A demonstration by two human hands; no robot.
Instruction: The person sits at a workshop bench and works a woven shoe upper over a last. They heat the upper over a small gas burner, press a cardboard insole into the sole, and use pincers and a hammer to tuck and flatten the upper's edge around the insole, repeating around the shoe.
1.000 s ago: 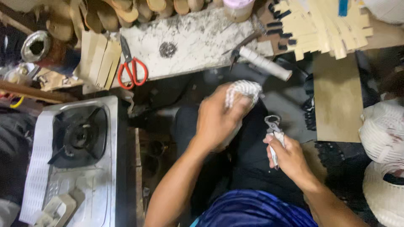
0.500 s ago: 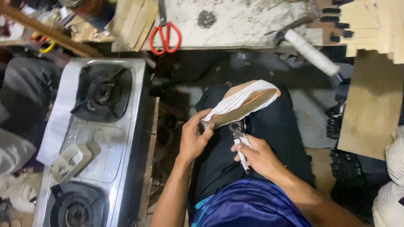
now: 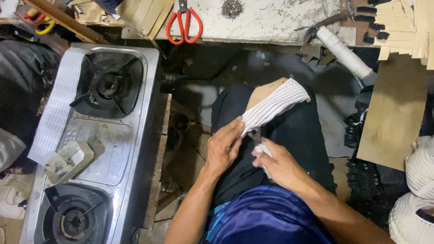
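Mesh strip (image 3: 275,105), looking soft and light, is lying over tan card; left hand (image 3: 224,149) is pinching its near end, right hand (image 3: 276,163) is gripping pliers (image 3: 258,141) there.

One head camera looks steeply down from close above the person's lap. The left hand (image 3: 224,150) sits near centre, the worktop (image 3: 271,20) far beyond it at the top edge.
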